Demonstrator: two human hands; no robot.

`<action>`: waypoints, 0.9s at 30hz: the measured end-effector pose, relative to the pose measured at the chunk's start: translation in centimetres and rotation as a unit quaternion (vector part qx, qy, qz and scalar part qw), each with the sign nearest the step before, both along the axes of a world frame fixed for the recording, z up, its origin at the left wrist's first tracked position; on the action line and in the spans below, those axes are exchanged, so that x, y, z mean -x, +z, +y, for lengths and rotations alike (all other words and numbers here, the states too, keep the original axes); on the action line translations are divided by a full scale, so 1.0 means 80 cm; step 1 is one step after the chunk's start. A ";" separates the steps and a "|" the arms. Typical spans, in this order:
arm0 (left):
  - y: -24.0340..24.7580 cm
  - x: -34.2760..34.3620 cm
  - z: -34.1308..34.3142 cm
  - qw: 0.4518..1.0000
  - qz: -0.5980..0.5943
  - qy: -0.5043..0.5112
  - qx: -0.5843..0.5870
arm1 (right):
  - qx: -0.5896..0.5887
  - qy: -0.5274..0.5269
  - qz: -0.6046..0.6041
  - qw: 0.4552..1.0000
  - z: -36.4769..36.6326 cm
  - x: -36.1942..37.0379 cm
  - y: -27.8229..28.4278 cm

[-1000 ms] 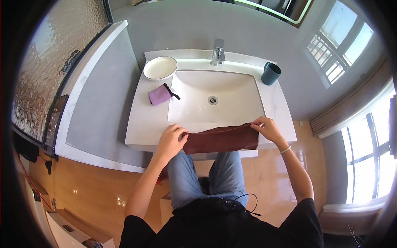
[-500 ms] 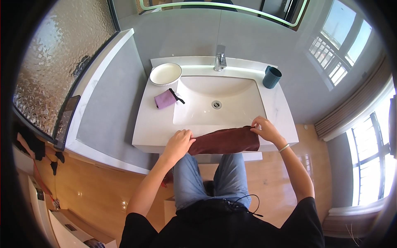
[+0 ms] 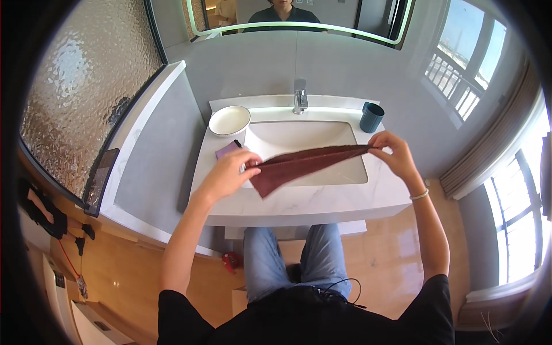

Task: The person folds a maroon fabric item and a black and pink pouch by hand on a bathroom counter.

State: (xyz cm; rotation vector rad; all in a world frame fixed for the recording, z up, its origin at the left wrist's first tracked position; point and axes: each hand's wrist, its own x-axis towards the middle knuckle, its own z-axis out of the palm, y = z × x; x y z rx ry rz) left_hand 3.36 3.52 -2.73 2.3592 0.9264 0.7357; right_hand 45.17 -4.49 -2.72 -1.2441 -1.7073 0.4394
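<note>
A dark maroon cloth [image 3: 307, 165] is stretched between my two hands, in the air over the sink basin [image 3: 351, 171]. My left hand [image 3: 233, 172] pinches its left end; a loose corner hangs down beside that hand. At the other end, my right hand [image 3: 394, 152] pinches the upper corner between thumb and fingers. The top edge is pulled nearly straight, slanting up to the right. Behind my left hand lies a small purple pouch with black trim [image 3: 228, 149], partly hidden by it.
On the white countertop [image 3: 299, 206] stand a white bowl [image 3: 230, 121] at the back left and a dark teal mug [image 3: 372, 118] at the back right. A chrome faucet [image 3: 300, 99] rises behind the basin. The lit mirror [image 3: 339, 17] hangs above. Another person's legs [image 3: 54, 221] show far left.
Both hands have lifted the cloth from the counter's front edge, up and forward over the basin. The cloth is pulled longer, and its left corner now dangles. The view has tilted up slightly.
</note>
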 end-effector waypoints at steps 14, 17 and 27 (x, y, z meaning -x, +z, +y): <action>-0.183 0.020 -0.046 0.973 0.077 -0.046 -0.212 | -0.073 -0.033 -0.251 0.965 -0.099 0.027 -0.183; -0.184 0.029 -0.051 0.972 0.073 -0.067 -0.212 | -0.092 -0.006 -0.268 0.959 -0.105 0.029 -0.182; -0.185 0.032 -0.068 0.992 -0.009 -0.026 -0.124 | -0.029 -0.019 -0.146 0.989 -0.122 0.031 -0.185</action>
